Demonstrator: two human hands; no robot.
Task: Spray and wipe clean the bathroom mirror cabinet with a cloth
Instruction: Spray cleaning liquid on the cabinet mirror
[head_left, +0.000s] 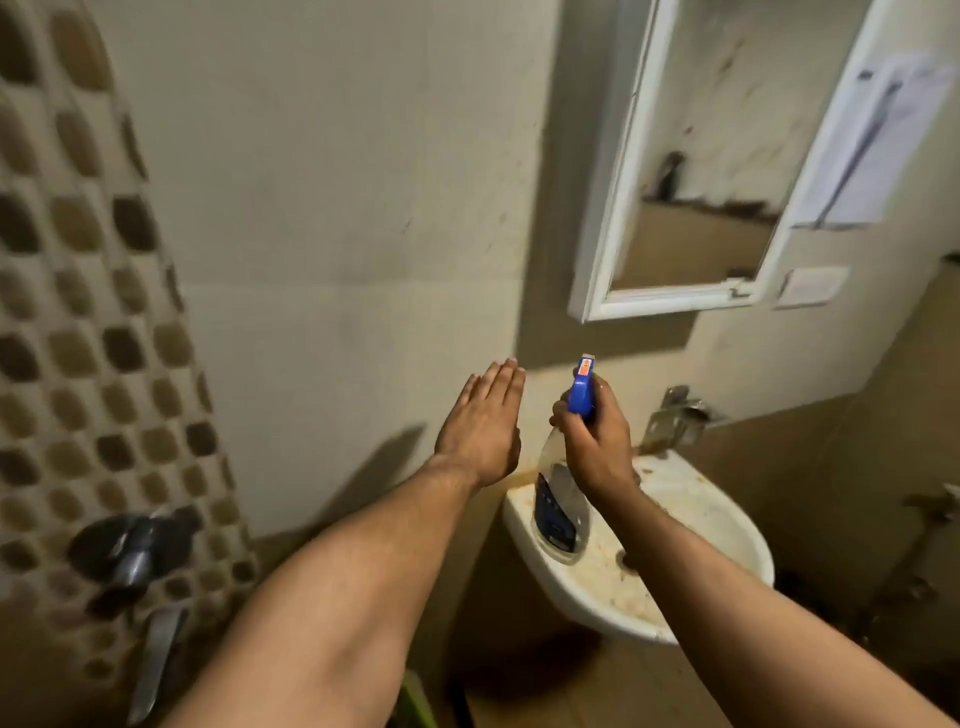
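Note:
My right hand grips the neck of a clear spray bottle with a blue trigger head, held upright over the left rim of the sink. My left hand is stretched out flat beside it, fingers straight and together, holding nothing. The white-framed mirror cabinet hangs on the wall above and to the right of both hands; its glass looks smudged and spotted. No cloth is in view.
A stained white sink with a metal tap sits below the cabinet. A pebble-patterned tile wall with a dark shower fitting stands at the left. A white switch plate is right of the cabinet.

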